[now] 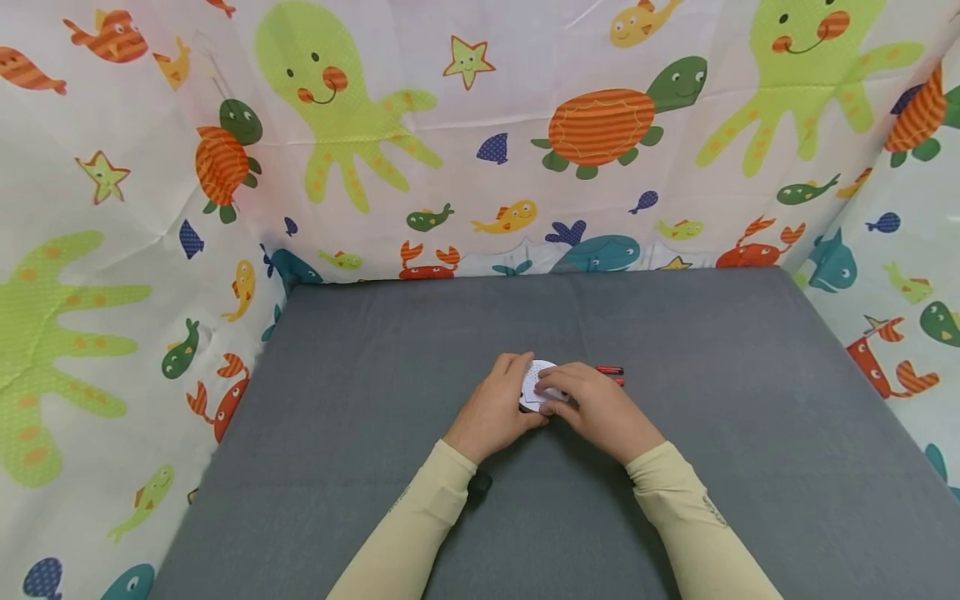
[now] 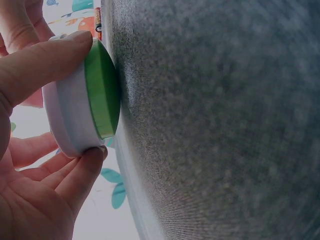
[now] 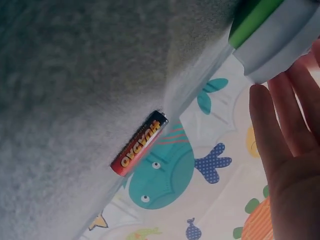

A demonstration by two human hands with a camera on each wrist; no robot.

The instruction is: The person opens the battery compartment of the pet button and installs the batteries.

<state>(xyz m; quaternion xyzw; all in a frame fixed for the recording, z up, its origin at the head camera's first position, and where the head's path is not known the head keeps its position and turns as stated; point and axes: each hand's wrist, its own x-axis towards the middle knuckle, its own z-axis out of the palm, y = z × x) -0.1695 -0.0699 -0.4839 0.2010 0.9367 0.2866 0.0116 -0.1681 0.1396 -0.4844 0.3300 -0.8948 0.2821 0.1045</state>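
A: Where's the round device (image 1: 529, 385)?
B: Mid-cloth, between the hands, green base (image 2: 104, 95) down. Resting on the grey cloth (image 1: 360, 375) or just above it, can't tell.
A: Hands?
B: Left hand (image 1: 495, 410) grips the rim, thumb one side, fingers the other. Right hand (image 1: 600, 408) has fingertips at the white top; pinching or only touching, can't tell.
A: Handling?
B: Looks light and stiff, probably hard plastic. Smooth curved wall, so could slip. I'd hold the white shell (image 2: 75, 112) across its diameter and not lean on the top.
A: Surfaces?
B: Squat drum, satin white over glossier green. Top carries small dark specks, holes or print unclear. Cloth is matte and fine-grained, should give some drag. Two red batteries (image 1: 610, 369) lie just past the right hand: slick-looking cylinders, likely to roll. The one in the right wrist view is black at one end, yellow lettering.
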